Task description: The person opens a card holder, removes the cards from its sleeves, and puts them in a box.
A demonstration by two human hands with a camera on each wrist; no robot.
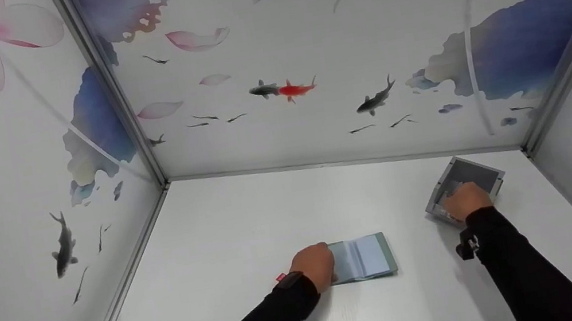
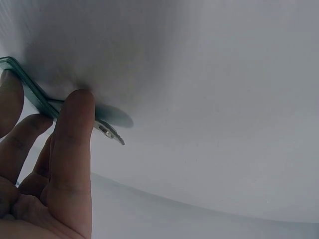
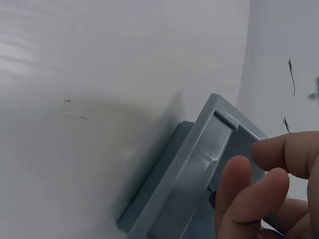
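Observation:
An open booklet with a green cover and clear plastic sleeves (image 1: 369, 256) lies on the white table in the head view. My left hand (image 1: 315, 266) pinches its left side. In the left wrist view, the green cover edge (image 2: 32, 92) runs between thumb and fingers, and a small pale flap juts out past a fingertip. Farther right, a grey plastic box (image 1: 474, 171) stands turned at an angle, its mouth facing up. My right hand (image 1: 467, 201) reaches into it. Seen from the right wrist, the fingers (image 3: 256, 194) are bent loosely over the box opening, with nothing visible between them.
The white tabletop (image 1: 238, 221) is bounded by printed panels (image 1: 259, 141) with fish and lotus designs at the back and both sides. Metal strips (image 1: 115, 96) run along the corners. The box stands near the back right corner.

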